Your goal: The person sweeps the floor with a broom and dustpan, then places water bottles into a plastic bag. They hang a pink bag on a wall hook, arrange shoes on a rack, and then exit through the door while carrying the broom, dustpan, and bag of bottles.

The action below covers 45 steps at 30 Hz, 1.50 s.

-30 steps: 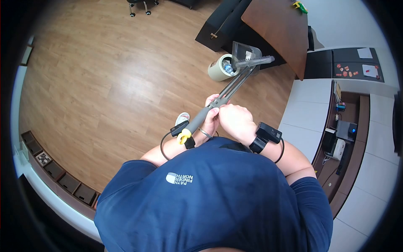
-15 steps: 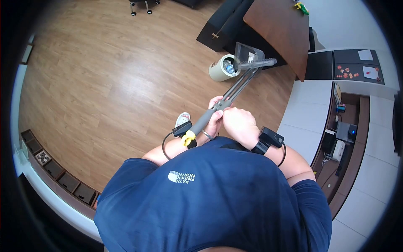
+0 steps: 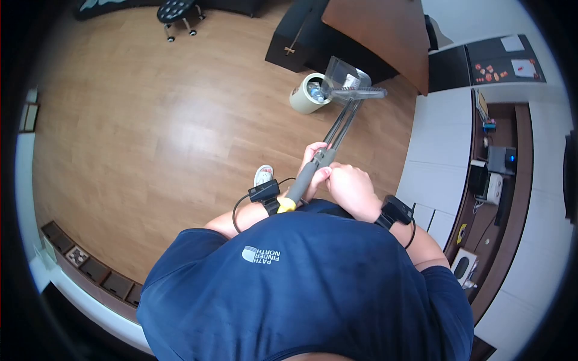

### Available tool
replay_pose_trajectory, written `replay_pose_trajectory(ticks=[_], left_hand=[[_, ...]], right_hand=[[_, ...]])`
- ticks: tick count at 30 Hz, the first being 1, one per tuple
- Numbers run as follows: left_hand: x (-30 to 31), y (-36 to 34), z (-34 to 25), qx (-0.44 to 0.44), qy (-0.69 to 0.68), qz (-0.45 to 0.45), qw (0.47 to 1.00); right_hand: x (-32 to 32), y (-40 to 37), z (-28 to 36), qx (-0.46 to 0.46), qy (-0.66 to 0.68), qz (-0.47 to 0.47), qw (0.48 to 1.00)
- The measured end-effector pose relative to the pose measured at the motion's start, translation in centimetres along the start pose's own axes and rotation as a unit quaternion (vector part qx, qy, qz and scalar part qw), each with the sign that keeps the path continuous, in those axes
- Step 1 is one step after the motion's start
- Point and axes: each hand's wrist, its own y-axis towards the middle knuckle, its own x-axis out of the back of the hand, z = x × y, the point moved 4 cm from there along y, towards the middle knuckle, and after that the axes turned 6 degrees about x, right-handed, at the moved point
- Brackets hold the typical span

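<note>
A broom and dustpan set (image 3: 306,178) with a grey grip and yellow end slants away from my body. My left hand (image 3: 314,174) is wrapped round its shafts near the grip. Just right of it, my right hand (image 3: 354,188) is closed against the handles, its fingers mostly hidden beneath. At the far end are a clear dustpan (image 3: 342,73) and a bristled broom head (image 3: 359,93), beside and partly over the rim of a cream bin (image 3: 303,101). Plastic bottles (image 3: 315,92) lie inside the bin.
Beyond the bin stand a black cabinet (image 3: 288,49) and a brown table (image 3: 379,30). A wheeled stool (image 3: 176,11) is at the top left. White cabinets (image 3: 435,150) and a shelf with devices (image 3: 495,186) run along the right. My shoe (image 3: 264,175) is on the wooden floor.
The view has shifted, bringing more of the stool and a tissue box on the right shelf into sight. The handle's yellow end is nearer my shirt. Both hands still hold on.
</note>
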Motion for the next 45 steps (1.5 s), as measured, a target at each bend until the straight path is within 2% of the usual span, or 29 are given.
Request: replay_pose_trajectory(ticks=[1, 2, 6, 8, 10, 11, 12, 13, 15, 16, 18, 19, 21, 22, 23, 25, 27, 28, 29, 31, 32, 36, 38, 40, 41, 42, 43, 45], left_hand=[[-0.9, 0.1, -0.4, -0.022, 0.089, 0.021, 0.996], [-1.7, 0.0, -0.3, -0.017, 0.12, 0.04, 0.992], [-4.5, 0.5, 0.4, 0.02, 0.156, 0.084, 0.984], [-5.1, 1.9, -1.1, 0.087, 0.161, 0.13, 0.975], [-10.1, -0.1, 1.0, 0.102, 0.203, 0.167, 0.959], [-11.8, -0.5, 1.8, 0.105, 0.236, 0.183, 0.949], [-10.4, 1.1, 1.6, 0.121, 0.28, 0.193, 0.933], [-11.8, 0.8, 2.5, 0.135, 0.32, 0.213, 0.913], [-17.3, -1.5, 8.8, 0.081, 0.431, 0.264, 0.859], [-19.3, -2.5, 9.6, 0.087, 0.433, 0.297, 0.846], [-22.0, -4.0, 8.3, 0.089, 0.522, 0.373, 0.762], [-24.4, -5.8, 9.2, 0.131, 0.546, 0.402, 0.723], [-28.7, -11.2, 15.3, 0.094, 0.553, 0.478, 0.676], [-30.1, -14.1, 18.9, 0.103, 0.549, 0.503, 0.659], [-31.3, -16.8, 22.4, 0.117, 0.515, 0.554, 0.644], [-35.4, -22.5, 26.9, 0.14, 0.47, 0.621, 0.612], [-39.1, -28.6, 30.1, 0.216, 0.456, 0.673, 0.541], [-40.3, -31.4, 32.8, 0.248, 0.411, 0.709, 0.516], [-41.3, -34.0, 35.4, 0.257, 0.404, 0.724, 0.496], [-44.0, -38.3, 39.5, 0.355, 0.381, 0.716, 0.465], [-45.4, -39.8, 41.1, 0.383, 0.393, 0.718, 0.428], [-49.9, -42.1, 49.4, 0.379, 0.418, 0.753, 0.338], [-52.9, -42.2, 53.1, 0.366, 0.44, 0.758, 0.314], [-55.4, -41.8, 57.4, 0.351, 0.462, 0.762, 0.29], [-56.1, -41.2, 59.8, 0.31, 0.5, 0.755, 0.289], [-56.9, -40.8, 62.6, 0.269, 0.535, 0.75, 0.283], [-57.8, -40.8, 65.3, 0.271, 0.531, 0.755, 0.273], [-60.4, -40.5, 71.4, 0.253, 0.548, 0.742, 0.29]], right_hand=[[-0.3, -0.9, -0.8, -0.007, 0.006, -0.006, 1.0], [-0.9, -2.1, -1.8, -0.037, 0.04, -0.027, 0.998], [-1.9, -5.0, -4.1, -0.087, 0.123, -0.109, 0.983], [-0.9, -5.2, -3.7, -0.118, 0.164, -0.145, 0.969], [-2.6, -10.7, -6.5, -0.148, 0.204, -0.193, 0.948], [-4.0, -12.4, -7.6, -0.116, 0.284, -0.253, 0.917], [-3.8, -11.2, -7.2, -0.089, 0.351, -0.315, 0.877], [-4.7, -12.7, -8.2, -0.132, 0.341, -0.299, 0.882], [-7.0, -20.7, -12.0, -0.195, 0.371, -0.333, 0.844], [-8.5, -22.8, -12.5, -0.22, 0.376, -0.353, 0.828], [-11.6, -24.2, -11.9, -0.208, 0.45, -0.404, 0.769], [-13.2, -27.0, -11.9, -0.23, 0.456, -0.42, 0.75], [-17.6, -35.2, -13.0, -0.226, 0.512, -0.451, 0.695], [-20.6, -39.6, -13.2, -0.263, 0.542, -0.466, 0.648], [-23.6, -43.6, -13.9, -0.305, 0.524, -0.444, 0.66], [-29.3, -49.9, -13.8, -0.326, 0.563, -0.474, 0.593], [-32.0, -56.8, -12.9, -0.368, 0.51, -0.567, 0.532], [-32.5, -60.8, -12.2, -0.424, 0.575, -0.497, 0.493], [-34.6, -63.9, -11.9, -0.439, 0.575, -0.504, 0.472], [-38.0, -69.5, -11.5, -0.429, 0.597, -0.55, 0.396], [-39.8, -72.1, -11.1, -0.447, 0.583, -0.556, 0.388], [-43.4, -81.6, -10.4, -0.503, 0.518, -0.617, 0.314], [-46.8, -85.8, -10.4, -0.535, 0.632, -0.525, 0.196], [-48.7, -90.0, -10.7, -0.547, 0.609, -0.546, 0.177], [-49.5, -92.3, -11.1, -0.556, 0.585, -0.567, 0.163], [-50.1, -94.6, -11.4, -0.581, 0.577, -0.556, 0.144], [-51.0, -96.9, -11.8, -0.606, 0.568, -0.543, 0.124], [-52.2, -101.7, -13.7, -0.596, 0.502, -0.615, 0.121]])
